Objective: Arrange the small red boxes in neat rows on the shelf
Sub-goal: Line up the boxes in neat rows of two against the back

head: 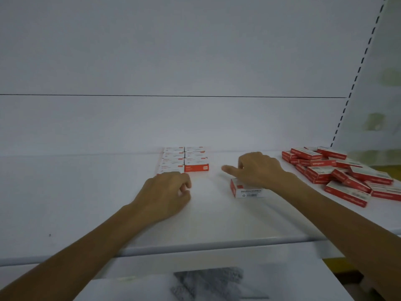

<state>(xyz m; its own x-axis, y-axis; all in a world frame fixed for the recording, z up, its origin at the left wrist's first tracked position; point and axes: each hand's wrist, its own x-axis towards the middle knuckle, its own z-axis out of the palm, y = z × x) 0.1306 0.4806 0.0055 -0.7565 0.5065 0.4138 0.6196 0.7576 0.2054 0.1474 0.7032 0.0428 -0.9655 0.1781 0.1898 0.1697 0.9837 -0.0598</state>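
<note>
Towards the back edge of the flat white shelf [86,203], near its middle, a block of small red and white cardboard boxes [196,164] is laid out in two touching columns, running from the back wall towards the front. The right column ends in a red face turned to the front edge.

Just in front of the left column the left hand [165,192] is lowered onto the shelf. Its fingers are loosely curled with thumb and forefinger close together, and nothing is seen held between them. The nearest box of that column is partly hidden by its knuckles.

To the right, clear of the block, a single red and white box [247,191] lies flat on the shelf with its printed side (a barcode can be made out) facing the front edge. The right hand [258,170] is spread over its far part, thumb stretched out to the left and fingers bent downward. Whether the box is actually gripped cannot be told.

Along the right end of the shelf a loose heap of red boxes [338,170] is piled at mixed angles, some resting on others.

Behind everything stands a plain white back panel [173,61], and a slotted upright [355,79] rises at the back right corner.
</note>
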